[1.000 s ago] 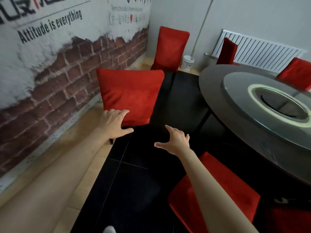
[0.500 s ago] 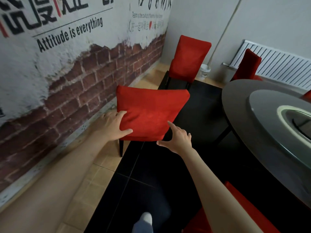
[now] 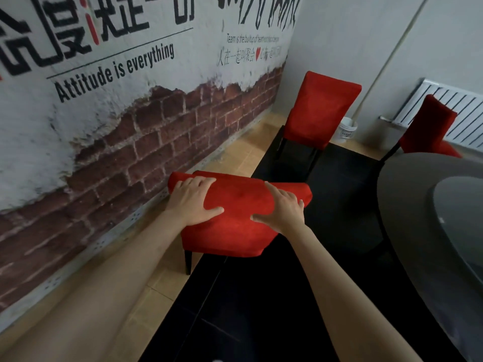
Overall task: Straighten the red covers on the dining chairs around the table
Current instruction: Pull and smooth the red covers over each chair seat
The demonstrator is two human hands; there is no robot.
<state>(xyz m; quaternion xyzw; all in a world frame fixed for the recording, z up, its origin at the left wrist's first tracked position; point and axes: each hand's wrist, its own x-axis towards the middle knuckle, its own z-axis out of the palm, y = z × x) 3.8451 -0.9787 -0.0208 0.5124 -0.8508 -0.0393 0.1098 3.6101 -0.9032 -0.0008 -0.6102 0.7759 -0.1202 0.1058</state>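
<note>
Red cover (image 3: 235, 218) on the nearest chair is now getting both hands: left hand (image 3: 192, 201) at nine o'clock, right hand (image 3: 283, 209) at three, fingers spread flat, beginning the straightening.

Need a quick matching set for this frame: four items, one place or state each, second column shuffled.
Items:
1. left hand
2. right hand
3. bucket
4. radiator

Places:
A. on the floor in the corner
B. on the near cover's wall-side end
C. mounted on the far wall
D. on the cover's table-side end

Pairs: 1-B, 2-D, 3-A, 4-C
</note>
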